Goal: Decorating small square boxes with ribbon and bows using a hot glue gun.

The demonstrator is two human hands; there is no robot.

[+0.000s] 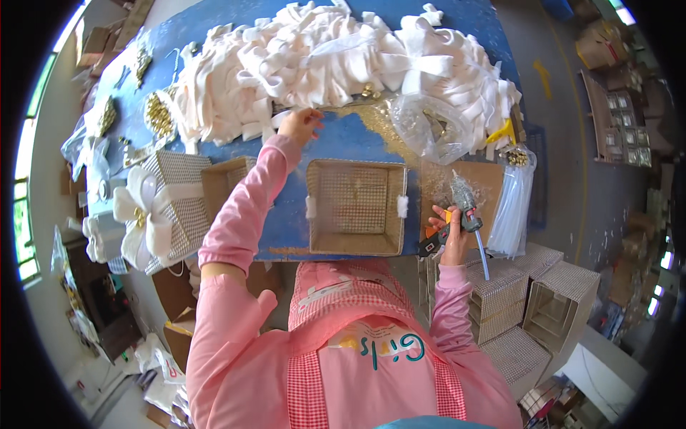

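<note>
**Glue gun [468,217] ready in our right hand [453,239], our left hand [300,127] at the white fabric bows [307,64]**

Our right hand grips the glue gun from below, its nozzle pointing up the table and a translucent stick trailing from its back end. Our left hand is half curled at the near edge of the bows; we cannot tell whether it pinches anything. We judge the step in hand to be choosing a piece from that pile, and the next move seems to call for a light pinch, with the hot nozzle kept away from cloth and fingers. Between our arms, the open box [395,243] sits at the edge of the blue table [289,222], square-sided, its floor finely gridded, a fluffy white tab on either side. Left of it stands a bead-textured box [187,204] wearing a floppy white bow with a shiny gold centre. Beyond lie a crinkled clear bag [418,136], knobbly gold beads [158,114] and, to the right, a sleeve of smooth, slim glue sticks [509,207]
</note>
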